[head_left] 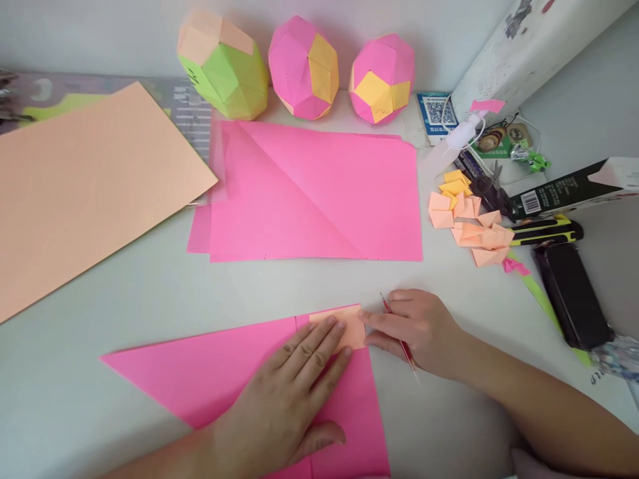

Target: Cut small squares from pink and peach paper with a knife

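Observation:
My left hand lies flat with its fingers stretched out. Its fingertips press a small peach paper rectangle onto a large pink paper sheet. The rectangle lies at the sheet's top right corner, and part of it is under my fingers. My right hand is at the rectangle's right edge, index fingertip touching its upper corner and thumb near the lower one. Within its curled fingers is a thin red pen-like tool, slanting with one fine tip upward; its exact kind is unclear.
Behind lie pink sheets and a large peach sheet. Several faceted paper balls stand against the wall. On the right are folded paper pieces, scissors, a utility knife, a bottle and a black case.

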`<state>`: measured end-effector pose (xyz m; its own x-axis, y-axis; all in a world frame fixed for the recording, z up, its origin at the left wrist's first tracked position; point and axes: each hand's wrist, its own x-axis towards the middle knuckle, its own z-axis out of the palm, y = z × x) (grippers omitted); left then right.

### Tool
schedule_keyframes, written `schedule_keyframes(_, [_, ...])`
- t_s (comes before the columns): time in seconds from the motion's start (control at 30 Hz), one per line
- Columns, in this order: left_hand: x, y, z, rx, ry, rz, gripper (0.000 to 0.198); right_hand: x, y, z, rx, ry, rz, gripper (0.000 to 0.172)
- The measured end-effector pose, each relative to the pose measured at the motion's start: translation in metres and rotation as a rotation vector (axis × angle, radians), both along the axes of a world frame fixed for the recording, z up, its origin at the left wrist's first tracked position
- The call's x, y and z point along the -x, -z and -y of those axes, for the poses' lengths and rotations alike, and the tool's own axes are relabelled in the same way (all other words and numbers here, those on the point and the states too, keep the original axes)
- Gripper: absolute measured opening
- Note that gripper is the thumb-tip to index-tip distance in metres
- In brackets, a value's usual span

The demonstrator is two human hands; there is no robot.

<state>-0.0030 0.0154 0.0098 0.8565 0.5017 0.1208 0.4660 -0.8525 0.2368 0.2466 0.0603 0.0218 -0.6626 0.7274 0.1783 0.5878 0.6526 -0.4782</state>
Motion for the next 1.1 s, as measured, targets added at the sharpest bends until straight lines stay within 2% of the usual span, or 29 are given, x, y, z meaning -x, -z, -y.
schedule_keyframes(1.1, [-0.0011, 0.0, -0.0003, 0.0, -0.015, -0.004, 0.071, 0.0, -0.0005, 0.0013, -0.052, 0.006, 0.03, 0.025])
